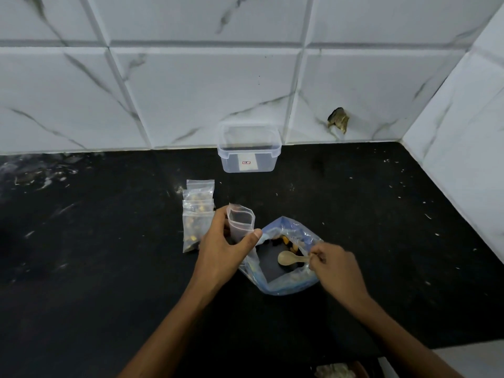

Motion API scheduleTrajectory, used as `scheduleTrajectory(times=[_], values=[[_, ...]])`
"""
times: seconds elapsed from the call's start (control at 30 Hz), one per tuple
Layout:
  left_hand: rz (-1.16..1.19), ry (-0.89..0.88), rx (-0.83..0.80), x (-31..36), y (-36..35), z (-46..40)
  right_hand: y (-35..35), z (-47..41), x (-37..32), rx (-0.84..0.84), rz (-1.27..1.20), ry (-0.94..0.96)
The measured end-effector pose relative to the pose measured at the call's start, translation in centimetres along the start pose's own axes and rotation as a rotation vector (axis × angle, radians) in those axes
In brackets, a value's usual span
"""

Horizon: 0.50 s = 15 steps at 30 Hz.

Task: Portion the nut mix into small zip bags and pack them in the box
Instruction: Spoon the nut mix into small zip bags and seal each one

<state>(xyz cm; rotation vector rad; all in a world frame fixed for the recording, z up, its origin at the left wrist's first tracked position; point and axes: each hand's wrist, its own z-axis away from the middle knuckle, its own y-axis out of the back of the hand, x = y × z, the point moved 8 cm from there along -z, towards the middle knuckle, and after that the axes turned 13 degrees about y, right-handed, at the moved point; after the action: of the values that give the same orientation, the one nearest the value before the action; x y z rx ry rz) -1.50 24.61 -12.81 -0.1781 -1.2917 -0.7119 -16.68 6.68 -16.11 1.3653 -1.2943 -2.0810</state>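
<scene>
My left hand [224,246] grips a small clear zip bag [241,222], held upright with its mouth open and nothing visible inside. My right hand [334,266] pinches the handle of a small wooden spoon [289,258], whose bowl is inside the large blue-tinted nut mix bag [283,282] lying open on the counter. A few nuts show at the far side of that bag. Left of my left hand lie several small zip bags [197,214] with nuts in them, overlapping in a row. A clear plastic box [249,148] without a lid stands by the wall.
The black counter [109,268] meets a white marble-tile wall at the back and on the right. A chipped hole [339,120] marks the back tiles. Crumbs speckle the counter's right side. The counter's front edge runs at the lower right.
</scene>
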Motion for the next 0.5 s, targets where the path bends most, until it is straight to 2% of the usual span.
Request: scheduleTrajectory(times=[0.3, 0.37, 0.5], values=[[-0.018, -0.023, -0.022, 0.7, -0.6, 0.9, 1.6, 1.3, -3.5, -0.058, 0.397, 0.075], [-0.013, -0.054, -0.007, 1.2, -0.7, 1.1, 2.8, 1.1, -5.7, 0.001, 0.292, 0.124], [-0.011, -0.122, 0.003, 2.7, -1.2, 1.2, 3.6, 0.0, -10.7, 0.008, -0.208, 0.223]])
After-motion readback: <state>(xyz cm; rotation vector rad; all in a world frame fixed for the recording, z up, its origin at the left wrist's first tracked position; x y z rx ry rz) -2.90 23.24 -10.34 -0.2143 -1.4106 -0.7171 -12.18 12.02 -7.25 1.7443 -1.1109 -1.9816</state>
